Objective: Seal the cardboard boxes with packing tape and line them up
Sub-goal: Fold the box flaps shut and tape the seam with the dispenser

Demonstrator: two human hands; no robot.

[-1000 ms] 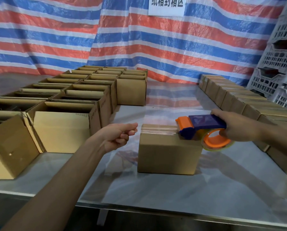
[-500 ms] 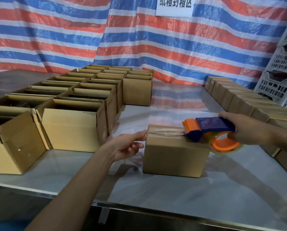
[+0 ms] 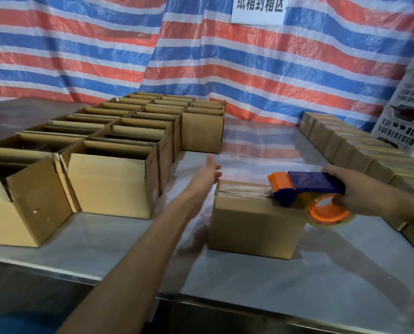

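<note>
Stretched forward from the side of the cardboard box [image 3: 256, 225], our left hand [image 3: 210, 171] now reaches past its far left corner, fingers straight and holding nothing.

Our right hand [image 3: 352, 189] grips the blue-and-orange tape dispenser [image 3: 307, 186], its nose resting on the taped top seam of the closed box, the roll overhanging the box's right end; the box stands in the middle of the desk [image 3: 249, 280]. We see open boxes [image 3: 112, 182] in rows at the left and a line of sealed boxes [image 3: 360, 153] along the right edge, before a striped tarp [image 3: 80, 44].
</note>
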